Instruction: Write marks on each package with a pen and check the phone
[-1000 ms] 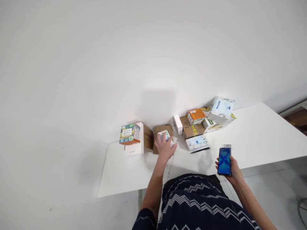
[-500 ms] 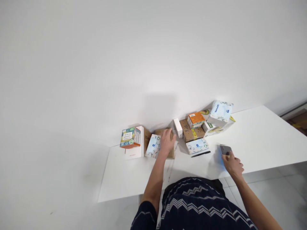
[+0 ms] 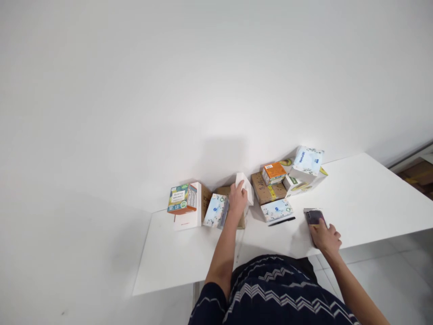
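My left hand (image 3: 238, 198) has its fingers closed around a small white box (image 3: 249, 192), which stands at a slant near the wall. Under that forearm, partly covered, lies a cardboard box (image 3: 241, 222). Just left of the hand leans a blue-and-white floral tissue pack (image 3: 214, 210). My right hand (image 3: 325, 238) grips a dark smartphone (image 3: 314, 216) near the front edge of the table, its fingers covering the lower part. A black pen (image 3: 281, 221) lies between the two hands, in front of another floral tissue pack (image 3: 277, 210).
On the left, a green-and-orange carton (image 3: 181, 198) rests on a white box (image 3: 189, 219). At the right stand a taped cardboard box (image 3: 262, 188), an orange box (image 3: 274, 173), an avocado-print box (image 3: 313, 184) and a tissue pack (image 3: 307, 161). The white table (image 3: 169, 266) meets the wall behind.
My left hand has closed on the small white box, which has shifted left and tilted. The smartphone in my right hand has turned and shows more of its dark surface.
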`<state>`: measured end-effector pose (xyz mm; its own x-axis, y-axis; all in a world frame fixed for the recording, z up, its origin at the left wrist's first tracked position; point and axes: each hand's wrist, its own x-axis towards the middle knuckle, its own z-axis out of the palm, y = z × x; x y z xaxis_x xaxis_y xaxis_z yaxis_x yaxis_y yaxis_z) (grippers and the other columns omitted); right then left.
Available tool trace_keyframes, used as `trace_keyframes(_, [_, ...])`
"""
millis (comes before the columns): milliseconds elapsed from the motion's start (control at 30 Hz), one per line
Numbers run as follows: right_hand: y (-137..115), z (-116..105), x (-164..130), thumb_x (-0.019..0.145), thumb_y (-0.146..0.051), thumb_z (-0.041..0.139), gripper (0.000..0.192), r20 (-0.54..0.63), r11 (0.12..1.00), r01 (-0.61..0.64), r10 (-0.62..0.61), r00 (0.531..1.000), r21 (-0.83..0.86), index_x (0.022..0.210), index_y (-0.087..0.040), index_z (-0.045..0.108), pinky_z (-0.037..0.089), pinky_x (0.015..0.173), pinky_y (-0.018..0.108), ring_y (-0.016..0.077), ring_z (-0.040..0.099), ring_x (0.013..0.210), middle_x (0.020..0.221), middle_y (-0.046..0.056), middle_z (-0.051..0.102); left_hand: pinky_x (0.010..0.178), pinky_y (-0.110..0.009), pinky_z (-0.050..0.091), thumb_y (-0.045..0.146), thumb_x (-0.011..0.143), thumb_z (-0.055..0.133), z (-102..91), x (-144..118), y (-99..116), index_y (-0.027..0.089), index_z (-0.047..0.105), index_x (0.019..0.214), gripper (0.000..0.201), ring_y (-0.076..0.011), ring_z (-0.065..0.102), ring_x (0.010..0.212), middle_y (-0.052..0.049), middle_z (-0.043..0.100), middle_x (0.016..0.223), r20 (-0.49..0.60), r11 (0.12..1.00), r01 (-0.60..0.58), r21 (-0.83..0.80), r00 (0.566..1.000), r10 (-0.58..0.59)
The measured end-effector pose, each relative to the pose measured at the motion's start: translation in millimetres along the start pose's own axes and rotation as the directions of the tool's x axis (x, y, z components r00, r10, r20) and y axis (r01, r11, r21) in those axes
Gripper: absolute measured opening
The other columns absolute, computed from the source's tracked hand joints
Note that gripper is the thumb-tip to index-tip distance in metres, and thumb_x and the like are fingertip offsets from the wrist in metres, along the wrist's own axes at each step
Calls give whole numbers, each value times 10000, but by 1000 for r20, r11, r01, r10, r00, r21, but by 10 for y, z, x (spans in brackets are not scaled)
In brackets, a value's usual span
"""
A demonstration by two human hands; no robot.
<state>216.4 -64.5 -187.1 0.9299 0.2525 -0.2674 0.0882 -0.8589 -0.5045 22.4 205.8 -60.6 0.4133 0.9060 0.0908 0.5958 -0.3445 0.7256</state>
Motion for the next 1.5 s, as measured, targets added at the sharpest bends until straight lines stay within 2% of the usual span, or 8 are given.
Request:
trace_keyframes(133, [-274,-187,-99,778,-464,564,553,19,988,138,-140,990,70,1252,-179,577,315,1030,610,420,380,1293,1394,213,443,988,-344,424,242,877,520,-529,-183,42,199,564,1277,405,-234,555,1115,-113,602,1211,-221,976,-149,-161,969,111])
trace_keyframes(267, [-827,-354,-432,794,-548,571,481,253,855,174,-329,910,489,1129,-210,638,455,930,479,305,607,1006,1160,131,639,800,-289,495,377,841,591,-879,-305,84,194,624,1139,351,-183,621,910,-73,667,1074,-232,834,-84,-546,971,-53])
trace_keyframes(467, [-1462,-516,-1127,832,-691,480,607,672,572,-355,-595,442,740,1227,-247,602,509,733,367,237,670,857,1053,89,717,594,-229,470,465,735,697,-864,-494,103,184,630,1074,445,-118,592,633,4,639,738,-11,551,82,-830,987,-163])
trace_keyframes(533, [-1495,-536,-1292,823,-615,579,551,689,595,-349,-617,379,724,1238,-255,601,494,704,327,209,662,812,984,59,729,551,-215,448,484,720,715,-824,-581,110,181,620,1096,492,-100,560,571,27,609,674,14,521,102,-848,985,-170])
trace_keyframes(733, [-1409,-553,-1487,817,-465,674,440,658,614,-272,-582,479,741,1211,-273,626,485,681,282,169,629,791,946,17,718,548,-219,450,545,742,694,-758,-790,129,201,555,1196,587,-106,571,581,21,620,712,35,470,159,-868,964,-262])
trace_keyframes(933, [-1425,-612,-1552,833,-442,658,450,629,592,-246,-622,467,768,1257,-296,611,500,789,345,221,652,909,1124,35,715,691,-253,507,552,774,660,-665,-831,185,198,626,1091,476,-156,639,804,-60,678,944,-62,539,97,-837,961,-269])
trace_keyframes(1300, [-1423,-615,-1423,803,-514,647,549,510,597,-119,-545,666,793,1296,-281,585,512,664,333,236,673,808,996,49,752,892,-362,504,461,851,604,-689,-1150,189,191,652,1101,371,-233,628,1046,-118,653,1171,-109,740,5,-673,988,-106])
trace_keyframes(1500, [-1452,-695,-1364,801,-551,618,564,474,659,-24,-514,715,752,1298,-288,585,523,650,343,254,662,826,994,50,746,925,-371,483,369,905,546,-580,-1297,239,216,614,1177,320,-225,615,1063,-110,643,1204,-30,735,7,-678,999,-37])
